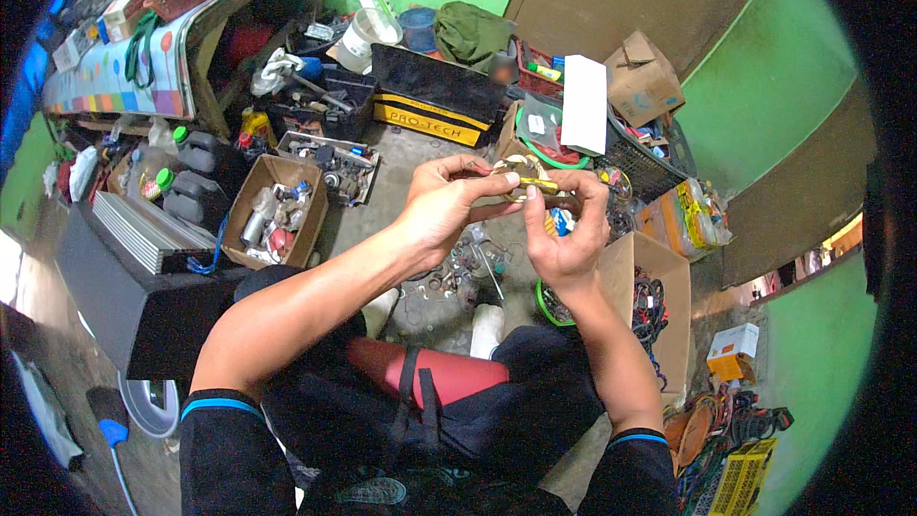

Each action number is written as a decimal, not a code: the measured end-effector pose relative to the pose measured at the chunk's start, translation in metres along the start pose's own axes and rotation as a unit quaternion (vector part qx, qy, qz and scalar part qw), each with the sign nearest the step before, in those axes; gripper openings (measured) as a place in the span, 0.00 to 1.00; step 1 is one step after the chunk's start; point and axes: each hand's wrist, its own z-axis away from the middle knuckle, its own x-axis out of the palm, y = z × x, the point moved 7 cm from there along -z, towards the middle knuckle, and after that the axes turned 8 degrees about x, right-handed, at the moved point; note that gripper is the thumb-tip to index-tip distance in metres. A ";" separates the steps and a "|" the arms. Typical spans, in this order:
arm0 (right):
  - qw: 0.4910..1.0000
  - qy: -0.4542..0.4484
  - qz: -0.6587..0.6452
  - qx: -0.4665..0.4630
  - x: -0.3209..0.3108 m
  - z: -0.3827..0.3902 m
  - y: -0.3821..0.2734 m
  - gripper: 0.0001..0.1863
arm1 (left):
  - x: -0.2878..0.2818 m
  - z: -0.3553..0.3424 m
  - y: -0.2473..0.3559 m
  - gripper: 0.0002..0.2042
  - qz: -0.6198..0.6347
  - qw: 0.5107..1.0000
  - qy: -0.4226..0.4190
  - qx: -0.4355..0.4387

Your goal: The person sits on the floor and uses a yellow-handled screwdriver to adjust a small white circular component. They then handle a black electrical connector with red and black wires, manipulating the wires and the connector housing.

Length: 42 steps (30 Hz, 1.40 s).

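Left hand [447, 199] and right hand [564, 229] both gripped a small brass part [523, 182], raised close for a steady look over the box [659, 272].

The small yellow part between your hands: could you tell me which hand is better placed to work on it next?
Probably the left hand: its fingertips pinch the small yellow part, while the right hand props it from beneath.

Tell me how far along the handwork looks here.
Done: nothing shows as finished. In hand: the left hand and right hand hold a small brass-coloured part together above the floor. Left: loose metal pieces lie scattered below, and the cardboard box of parts sits untouched.
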 end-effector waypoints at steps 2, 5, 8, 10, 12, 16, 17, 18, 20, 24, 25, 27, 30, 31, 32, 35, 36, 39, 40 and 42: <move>1.000 -0.009 0.004 0.006 0.002 0.001 0.001 0.17 | 0.004 0.004 0.004 0.06 0.000 0.999 0.010 0.038; 0.997 -0.062 0.041 0.011 0.004 -0.006 -0.005 0.16 | 0.001 0.006 0.006 0.07 -0.052 0.996 0.016 0.077; 0.998 -0.061 -0.002 0.020 -0.005 -0.014 -0.006 0.14 | -0.001 0.005 0.021 0.07 -0.294 0.922 0.002 0.251; 0.995 -0.004 -0.075 0.071 -0.018 -0.019 -0.004 0.13 | -0.001 0.008 0.019 0.07 -0.388 0.891 -0.008 0.236; 0.981 0.038 -0.161 0.102 -0.033 -0.023 0.013 0.13 | 0.000 0.008 0.013 0.07 -0.420 0.881 -0.017 0.219; 0.925 -0.046 -0.238 0.292 -0.016 -0.013 0.041 0.18 | -0.006 0.000 0.002 0.07 -0.221 0.965 0.005 0.138; 0.908 -0.098 -0.243 0.328 -0.004 -0.003 0.050 0.21 | -0.008 -0.003 -0.003 0.07 -0.152 0.982 0.010 0.115; 0.890 -0.127 -0.270 0.343 0.008 0.007 0.054 0.21 | -0.011 -0.006 -0.008 0.07 -0.083 0.992 0.016 0.092; 0.861 -0.173 -0.326 0.349 0.030 0.026 0.052 0.20 | -0.010 -0.004 -0.012 0.07 -0.024 0.998 0.039 0.039; 0.879 -0.132 -0.310 0.338 0.033 0.031 0.054 0.14 | -0.007 -0.002 -0.015 0.06 -0.026 0.998 0.018 0.050; 0.883 -0.125 -0.297 0.342 0.031 0.030 0.050 0.13 | -0.006 0.000 -0.013 0.06 -0.048 0.998 0.019 0.045; 0.910 -0.107 -0.249 0.314 0.028 0.025 0.044 0.12 | -0.005 0.006 -0.009 0.07 -0.092 0.995 0.020 0.036; 0.945 -0.069 -0.191 0.254 0.024 0.019 0.040 0.13 | -0.004 0.008 -0.008 0.07 -0.185 0.981 0.019 0.052; 0.946 -0.069 -0.175 0.264 0.024 0.020 0.042 0.12 | -0.002 0.009 -0.008 0.07 -0.218 0.975 0.017 0.046; 0.946 -0.068 -0.160 0.274 0.023 0.021 0.045 0.11 | -0.001 0.008 -0.009 0.07 -0.247 0.968 0.019 0.051; 0.934 -0.097 -0.161 0.305 0.026 0.023 0.054 0.10 | 0.004 0.007 -0.008 0.07 -0.237 0.970 0.002 0.053; 0.927 -0.110 -0.169 0.315 0.028 0.023 0.058 0.10 | 0.005 0.006 -0.009 0.08 -0.211 0.976 0.001 0.048; 0.948 -0.164 -0.114 0.247 0.026 0.015 0.058 0.08 | 0.003 0.004 -0.012 0.10 -0.153 0.987 -0.009 0.049; 0.916 -0.182 -0.212 0.290 0.031 0.017 0.057 0.07 | 0.002 0.002 -0.009 0.11 -0.146 0.987 -0.016 0.059; 0.856 -0.214 -0.322 0.343 0.035 0.016 0.043 0.08 | 0.000 -0.001 -0.003 0.15 -0.156 0.984 -0.024 0.075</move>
